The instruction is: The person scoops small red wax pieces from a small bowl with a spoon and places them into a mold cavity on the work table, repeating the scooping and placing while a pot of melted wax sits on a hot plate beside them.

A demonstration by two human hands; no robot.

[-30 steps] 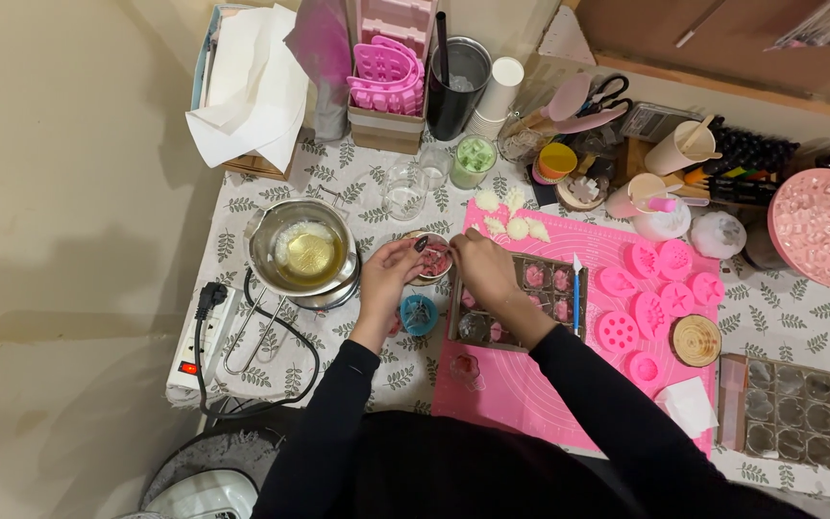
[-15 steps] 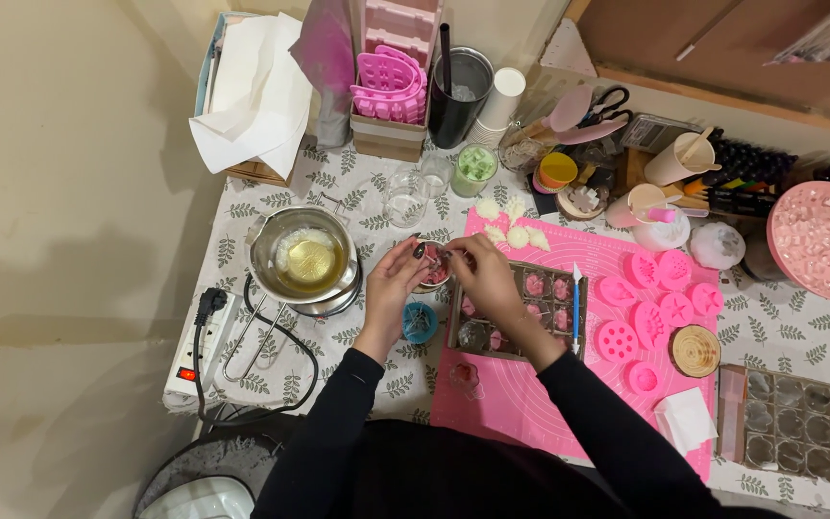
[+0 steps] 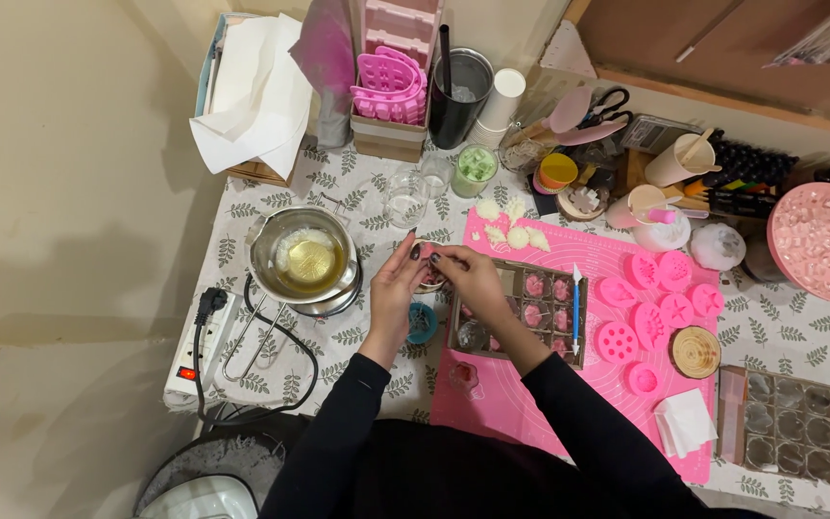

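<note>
My left hand (image 3: 394, 284) and my right hand (image 3: 463, 274) meet over a small round pink container (image 3: 428, 279), both gripping it just above the table's left-centre. It is mostly hidden by my fingers. Right of my hands lies a brown compartment tray (image 3: 526, 306) with pink moulded pieces. To the left stands a metal pot (image 3: 302, 259) of melted yellowish liquid on a small heater. A small teal cup (image 3: 422, 322) sits under my left wrist.
A pink mat (image 3: 569, 404) carries several pink silicone moulds (image 3: 655, 288), a blue-handled tool (image 3: 575, 308) and a wooden disc (image 3: 695, 351). A power strip (image 3: 194, 351), clear tray (image 3: 804, 428), pink bowl (image 3: 823, 240), jars, cups and scissors crowd the table's edges.
My hands have drawn closer together around the small pink container, lifted slightly toward the pot. Other items have not moved.
</note>
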